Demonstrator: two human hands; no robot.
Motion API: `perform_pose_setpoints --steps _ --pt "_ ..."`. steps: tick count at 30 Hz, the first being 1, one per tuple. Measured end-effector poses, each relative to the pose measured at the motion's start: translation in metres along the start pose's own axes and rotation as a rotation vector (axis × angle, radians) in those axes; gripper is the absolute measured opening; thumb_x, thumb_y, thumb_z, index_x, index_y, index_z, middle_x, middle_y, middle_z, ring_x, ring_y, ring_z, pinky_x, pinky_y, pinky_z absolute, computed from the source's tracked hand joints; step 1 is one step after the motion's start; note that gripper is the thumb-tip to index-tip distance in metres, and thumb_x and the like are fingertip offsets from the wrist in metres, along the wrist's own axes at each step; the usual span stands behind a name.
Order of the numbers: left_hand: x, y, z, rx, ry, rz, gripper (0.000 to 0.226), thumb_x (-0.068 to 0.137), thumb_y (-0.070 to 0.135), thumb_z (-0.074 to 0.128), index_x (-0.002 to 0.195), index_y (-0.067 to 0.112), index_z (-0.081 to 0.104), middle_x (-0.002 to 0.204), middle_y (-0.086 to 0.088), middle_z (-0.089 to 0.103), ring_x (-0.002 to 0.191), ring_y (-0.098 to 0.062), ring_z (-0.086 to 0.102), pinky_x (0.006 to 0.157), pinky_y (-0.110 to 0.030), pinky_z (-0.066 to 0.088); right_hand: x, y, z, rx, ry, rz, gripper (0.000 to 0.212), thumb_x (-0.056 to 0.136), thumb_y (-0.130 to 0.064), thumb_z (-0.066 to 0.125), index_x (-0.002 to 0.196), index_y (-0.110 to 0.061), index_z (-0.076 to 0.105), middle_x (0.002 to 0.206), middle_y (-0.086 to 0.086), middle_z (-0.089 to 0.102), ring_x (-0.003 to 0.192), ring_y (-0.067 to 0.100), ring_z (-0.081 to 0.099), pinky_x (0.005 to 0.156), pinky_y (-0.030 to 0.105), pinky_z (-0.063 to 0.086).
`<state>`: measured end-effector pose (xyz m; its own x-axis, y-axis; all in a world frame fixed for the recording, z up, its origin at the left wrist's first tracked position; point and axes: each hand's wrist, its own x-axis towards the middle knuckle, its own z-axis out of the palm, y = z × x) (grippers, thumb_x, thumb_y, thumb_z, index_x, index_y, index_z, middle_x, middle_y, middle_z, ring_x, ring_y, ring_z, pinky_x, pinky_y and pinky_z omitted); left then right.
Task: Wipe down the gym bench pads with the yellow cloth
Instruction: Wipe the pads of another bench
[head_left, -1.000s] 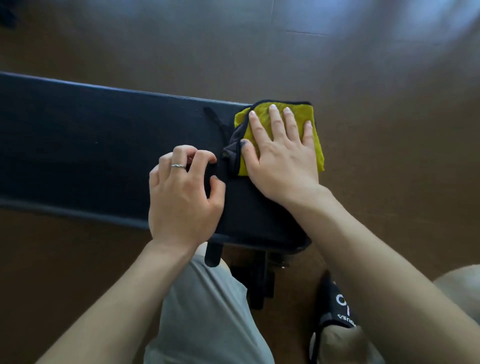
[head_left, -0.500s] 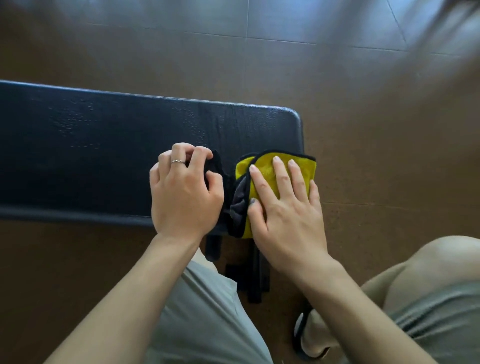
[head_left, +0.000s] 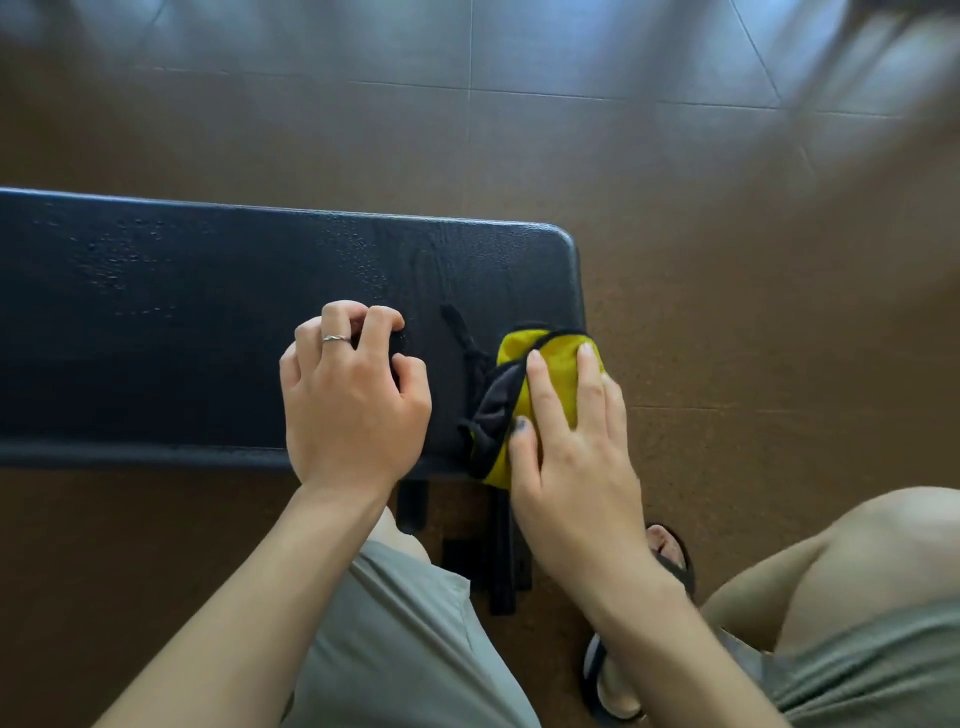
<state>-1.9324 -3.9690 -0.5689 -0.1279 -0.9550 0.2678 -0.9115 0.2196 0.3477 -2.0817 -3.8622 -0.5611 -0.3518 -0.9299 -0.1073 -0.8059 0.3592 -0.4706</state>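
I see a black bench pad (head_left: 208, 322) of grained, faintly glossy vinyl, a soft yellow cloth (head_left: 558, 364) with dark binding, and a glossy brown floor (head_left: 727, 260).

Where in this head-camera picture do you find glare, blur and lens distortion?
Head view: pale window glare lies on the floor tiles along the top; the top right corner is smeared by blur; the bench pad bows slightly from the wide lens, with droplets glinting on it; both hands and the yellow cloth look reasonably sharp.
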Motion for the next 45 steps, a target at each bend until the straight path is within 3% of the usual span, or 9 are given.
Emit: perform_pose_setpoints --steps 11,15,19,21,24,29,35,38,45 --pt "0.002 0.003 -0.001 0.017 -0.006 0.009 0.027 0.090 0.025 0.052 0.115 0.020 0.061 0.122 -0.006 0.054 0.117 -0.032 0.050 0.105 -0.051 0.040 0.121 0.006 -0.013 0.172 0.008 0.044 0.054 0.110 -0.040 0.028 0.163 -0.033 0.016 0.171 0.002 0.001 0.155 0.027 0.014 0.122 0.041 0.022" --pt "0.001 0.004 -0.001 0.018 0.006 0.012 0.027 0.090 0.024 0.053 0.115 0.019 0.061 0.121 -0.006 0.054 0.116 -0.032 0.051 0.104 -0.051 0.040 0.065 0.009 -0.007 0.201 0.082 0.037 0.053 0.110 -0.037 0.029 0.162 -0.032 0.019 0.170 -0.002 0.006 0.154 0.021 0.019 0.117 0.030 0.024" --pt "0.003 0.003 -0.001 0.018 0.002 0.006 0.026 0.089 0.022 0.057 0.115 0.020 0.062 0.121 -0.005 0.055 0.115 -0.031 0.051 0.105 -0.050 0.039 -0.002 0.001 0.006 0.156 0.120 0.043 0.059 0.105 -0.043 0.022 0.162 -0.030 0.021 0.170 -0.005 0.004 0.155 0.014 0.007 0.116 0.021 0.009" --pt "0.003 0.003 -0.002 0.023 0.003 0.012 0.026 0.089 0.021 0.058 0.115 0.020 0.062 0.120 -0.004 0.055 0.115 -0.031 0.051 0.105 -0.050 0.039 0.002 0.000 0.007 0.152 0.124 0.042 0.060 0.103 -0.043 0.022 0.162 -0.029 0.024 0.170 -0.003 0.006 0.154 0.017 0.010 0.116 0.023 0.011" --pt "0.002 0.003 -0.002 0.019 0.009 0.018 0.025 0.089 0.021 0.057 0.114 0.019 0.062 0.120 -0.004 0.055 0.114 -0.030 0.052 0.104 -0.050 0.039 0.053 0.010 0.001 0.168 0.132 0.026 0.053 0.109 -0.038 0.028 0.161 -0.030 0.025 0.170 0.000 0.012 0.153 0.022 0.020 0.116 0.034 0.028" --pt "0.002 0.003 -0.001 0.021 0.008 0.026 0.026 0.089 0.022 0.056 0.114 0.020 0.061 0.120 -0.005 0.055 0.113 -0.030 0.052 0.104 -0.050 0.040 0.142 0.003 -0.015 0.202 0.060 0.098 0.054 0.111 -0.035 0.027 0.163 -0.029 0.016 0.170 0.006 0.010 0.147 0.032 0.033 0.112 0.040 0.033" --pt "0.003 0.003 -0.001 0.026 0.008 0.031 0.026 0.089 0.020 0.058 0.115 0.018 0.062 0.120 -0.006 0.055 0.113 -0.031 0.051 0.103 -0.051 0.040 0.030 0.009 -0.003 0.220 0.068 0.009 0.053 0.110 -0.035 0.029 0.162 -0.033 0.018 0.171 -0.006 0.002 0.156 0.014 0.009 0.122 0.027 0.015" --pt "0.003 0.004 0.000 0.028 0.010 0.035 0.026 0.089 0.019 0.060 0.115 0.017 0.062 0.120 -0.006 0.055 0.114 -0.032 0.052 0.102 -0.051 0.041 0.005 0.005 0.001 0.106 0.056 -0.010 0.057 0.105 -0.041 0.022 0.162 -0.033 0.016 0.171 -0.003 -0.003 0.156 0.019 0.001 0.122 0.027 0.006" --pt "0.003 0.003 0.000 0.024 0.014 0.028 0.025 0.088 0.019 0.059 0.113 0.017 0.061 0.119 -0.005 0.054 0.111 -0.031 0.052 0.102 -0.050 0.039 0.163 0.010 -0.013 0.141 0.052 -0.009 0.051 0.110 -0.031 0.033 0.161 -0.024 0.028 0.169 0.010 0.012 0.151 0.033 0.020 0.122 0.039 0.019"
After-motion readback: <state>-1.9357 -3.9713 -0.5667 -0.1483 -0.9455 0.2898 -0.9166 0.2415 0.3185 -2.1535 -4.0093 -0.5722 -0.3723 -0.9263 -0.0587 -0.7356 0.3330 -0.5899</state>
